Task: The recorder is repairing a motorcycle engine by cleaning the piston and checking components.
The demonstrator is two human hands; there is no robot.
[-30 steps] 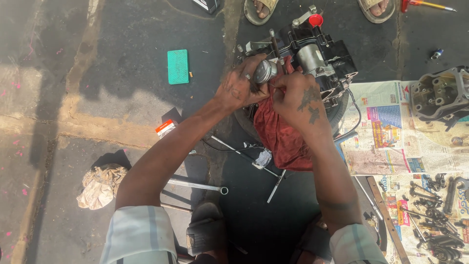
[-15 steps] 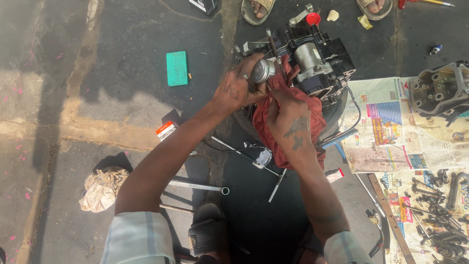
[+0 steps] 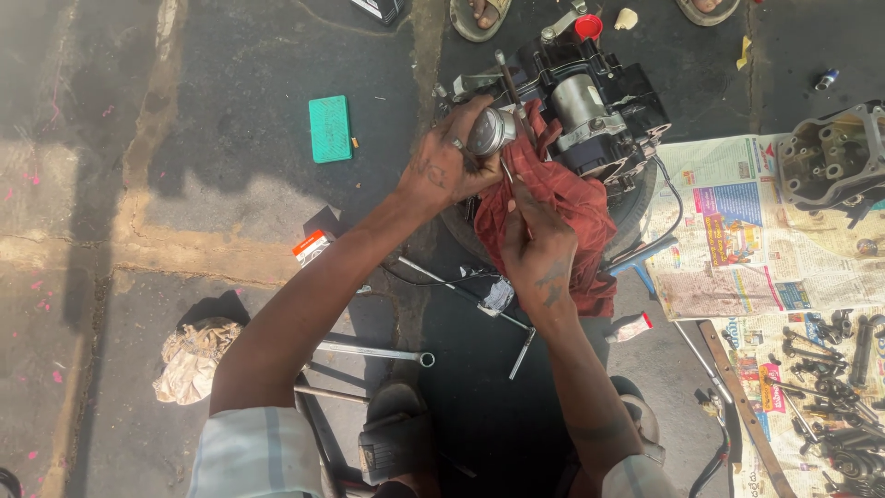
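My left hand grips a round silvery piston that sits at the near side of a black engine block. A red rag is spread under the piston and drapes toward me. My right hand rests on the rag and pinches a thin metal tool pointed up at the piston. The fingertips of both hands are partly hidden by the rag and the piston.
A green block lies on the ground at left. Long socket wrenches and a rod lie near my feet. Newspaper at right carries a cylinder head and several small parts. A dirty cloth lies at lower left.
My right hand has slid down from the top of the engine onto the rag, nearer to me. The left hand has stayed on the piston.
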